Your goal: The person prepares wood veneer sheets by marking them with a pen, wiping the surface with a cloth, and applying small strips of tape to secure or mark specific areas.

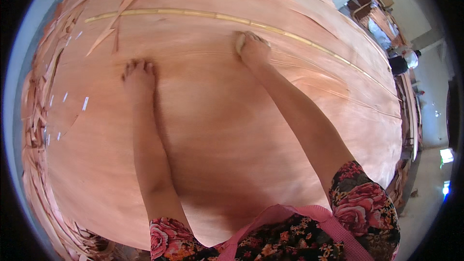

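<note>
A large pinkish wood veneer sheet point(217, 130) spreads beneath both my hands. My left hand point(139, 77) rests on it at upper left, fingers bent and apart, holding nothing. My right hand point(253, 50) is further up and right, fingers closed round a small pale object point(240, 42), partly hidden and too small to name, against the veneer. A long yellowish slatted strip point(212, 15) lies across the sheet beyond both hands, with loose veneer slivers point(116, 24) over its left part. Short white tape pieces point(85, 103) dot the left side.
Ragged veneer scraps point(34, 116) line the left edge. At upper right, a person point(404, 63) in white and dark clothing is beside the sheet's edge, near piled boards and bags point(374, 26). A floor point(430, 125) runs along the right.
</note>
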`<action>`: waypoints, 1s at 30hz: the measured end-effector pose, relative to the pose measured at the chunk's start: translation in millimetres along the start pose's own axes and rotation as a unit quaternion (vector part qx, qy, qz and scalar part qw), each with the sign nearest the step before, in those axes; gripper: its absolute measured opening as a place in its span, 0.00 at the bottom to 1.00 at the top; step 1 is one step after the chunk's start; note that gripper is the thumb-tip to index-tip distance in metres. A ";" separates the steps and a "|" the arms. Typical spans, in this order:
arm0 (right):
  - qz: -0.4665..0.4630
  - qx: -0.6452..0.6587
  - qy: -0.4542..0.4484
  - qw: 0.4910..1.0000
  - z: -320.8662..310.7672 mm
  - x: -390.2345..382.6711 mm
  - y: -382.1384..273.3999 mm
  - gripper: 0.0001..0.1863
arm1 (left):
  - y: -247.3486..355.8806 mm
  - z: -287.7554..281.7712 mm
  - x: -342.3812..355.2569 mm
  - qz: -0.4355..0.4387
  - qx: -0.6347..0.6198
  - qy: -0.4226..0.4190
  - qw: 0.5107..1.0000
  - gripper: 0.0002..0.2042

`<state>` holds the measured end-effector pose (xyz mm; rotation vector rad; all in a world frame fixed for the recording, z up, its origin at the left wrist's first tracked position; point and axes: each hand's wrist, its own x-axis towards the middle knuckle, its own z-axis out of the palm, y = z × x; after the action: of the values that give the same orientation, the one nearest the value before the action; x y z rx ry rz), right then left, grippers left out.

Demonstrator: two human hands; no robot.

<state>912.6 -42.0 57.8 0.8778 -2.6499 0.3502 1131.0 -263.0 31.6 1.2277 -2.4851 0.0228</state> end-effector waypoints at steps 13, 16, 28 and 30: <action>-0.439 0.240 -0.189 0.845 -1.9 10.7 -274.4 0.11 | -32.1 -1.5 7.0 -0.150 -0.462 0.429 0.762 0.22; -0.431 0.237 -0.155 0.857 8.4 4.0 -249.6 0.13 | -45.5 13.3 15.5 -0.163 -0.476 0.360 0.786 0.24; 0.154 -0.044 -0.123 0.979 -149.8 -140.4 317.7 0.22 | -26.6 26.2 24.8 -0.117 -0.321 0.177 0.923 0.27; 0.180 -0.067 -0.005 0.981 -161.8 -184.6 416.2 0.16 | -12.9 18.2 26.5 0.034 -0.160 0.284 0.945 0.26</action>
<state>834.4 434.2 83.0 0.3566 -2.7994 0.2472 1120.5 -294.4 21.5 0.8482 -1.9322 -0.0089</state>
